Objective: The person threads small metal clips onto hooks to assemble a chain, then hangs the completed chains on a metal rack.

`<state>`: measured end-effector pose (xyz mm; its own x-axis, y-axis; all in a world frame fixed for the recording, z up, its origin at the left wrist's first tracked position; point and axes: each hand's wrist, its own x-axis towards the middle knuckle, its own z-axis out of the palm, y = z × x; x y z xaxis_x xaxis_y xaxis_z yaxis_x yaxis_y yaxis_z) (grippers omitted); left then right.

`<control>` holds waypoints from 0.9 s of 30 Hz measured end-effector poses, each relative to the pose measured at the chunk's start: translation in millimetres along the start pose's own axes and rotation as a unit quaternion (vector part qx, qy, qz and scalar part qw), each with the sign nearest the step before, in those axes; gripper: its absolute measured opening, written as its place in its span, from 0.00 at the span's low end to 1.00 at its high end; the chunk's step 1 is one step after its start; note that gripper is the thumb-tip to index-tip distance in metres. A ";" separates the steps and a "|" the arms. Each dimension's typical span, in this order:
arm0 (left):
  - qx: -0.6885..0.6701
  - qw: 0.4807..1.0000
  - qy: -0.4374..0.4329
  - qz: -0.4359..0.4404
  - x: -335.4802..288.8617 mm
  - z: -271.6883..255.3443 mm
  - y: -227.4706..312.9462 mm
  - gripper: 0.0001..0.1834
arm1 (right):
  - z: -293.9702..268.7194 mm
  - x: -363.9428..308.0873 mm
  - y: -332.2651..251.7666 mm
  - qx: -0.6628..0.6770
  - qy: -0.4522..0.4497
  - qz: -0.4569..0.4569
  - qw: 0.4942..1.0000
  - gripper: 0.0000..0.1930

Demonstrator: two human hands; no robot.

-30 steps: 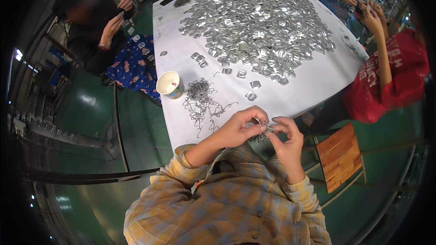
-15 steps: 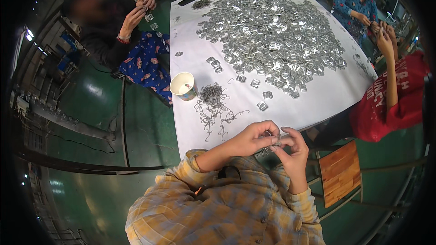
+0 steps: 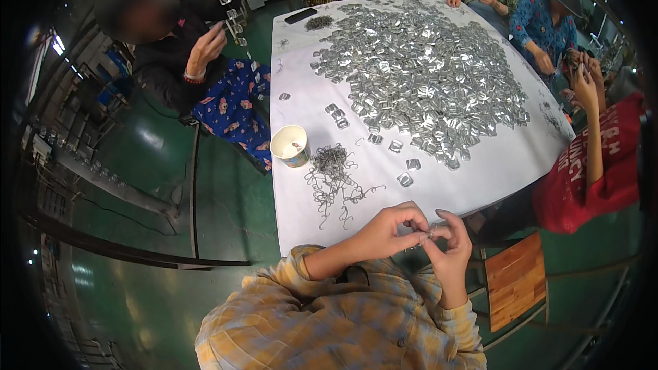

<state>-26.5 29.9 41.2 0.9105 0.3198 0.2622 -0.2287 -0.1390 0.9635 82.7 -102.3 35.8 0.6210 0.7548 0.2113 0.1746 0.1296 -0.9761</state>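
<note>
Just past the near table edge, my left hand (image 3: 387,231) and my right hand (image 3: 449,250) meet with thumbs and fingertips pinched together. Between them is a small grey metal piece (image 3: 431,231), mostly covered by the fingers, its exact kind unclear. A bit more metal shows dimly beneath my left hand. On the white-covered table (image 3: 473,181), a tangle of bent wire hooks (image 3: 330,171) lies to the left of my hands. Several flat silver metal buckles (image 3: 405,179) lie loose ahead, before a large heap of the same buckles (image 3: 428,72).
A paper cup (image 3: 290,145) stands by the hooks at the left table edge. A dark phone (image 3: 300,16) lies at the far left corner. A wooden stool (image 3: 515,281) is at my right. Co-workers sit around the table; one at left handles a hanging chain of buckles (image 3: 232,14).
My hands stay pinched together, while the whole view has shifted slightly. The metal hanging under my left hand shows less now. The left co-worker's hands have moved apart, stretching the buckle chain.
</note>
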 end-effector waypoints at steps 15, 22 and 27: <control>0.076 0.997 0.024 0.004 -3.3 6.4 -2.7 0.04 | -2.6 0.9 2.0 -0.004 0.005 0.003 1.000 0.24; 0.051 0.998 0.027 -0.021 -6.0 10.6 -0.7 0.03 | -30.3 12.5 27.8 0.071 -0.033 0.013 0.997 0.21; 0.026 0.998 0.036 -0.054 -12.1 11.9 -4.8 0.04 | -14.3 50.0 62.4 -0.087 0.020 0.025 0.996 0.11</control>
<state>-32.3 15.5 32.8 0.9016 0.4011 0.1619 -0.1106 -0.1482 0.9828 135.6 -65.7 -13.8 0.6615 0.7310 0.1675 0.2693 -0.0232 -0.9628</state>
